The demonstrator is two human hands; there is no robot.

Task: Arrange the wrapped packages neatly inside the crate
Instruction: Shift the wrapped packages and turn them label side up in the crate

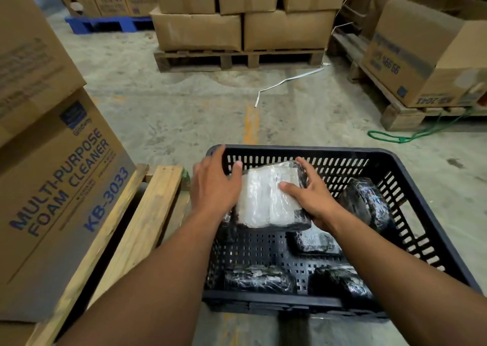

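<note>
Both hands (213,187) (313,198) grip a glossy film-wrapped package (268,195), seemingly rectangular, inside slotted crate (411,169).

Dim, soft light; warped edges.

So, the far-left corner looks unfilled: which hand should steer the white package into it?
Left, probably: the left hand already lies on the white package beside that corner of the crate.

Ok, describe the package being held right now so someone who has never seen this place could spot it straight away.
Find the black slotted plastic crate on the concrete floor, beside the wooden pallet. In its far left corner both hands grip one wrapped package, left hand on its left side, right hand on its right. Its top face is whitish under clear film, while the other packages in the crate look dark.
</note>
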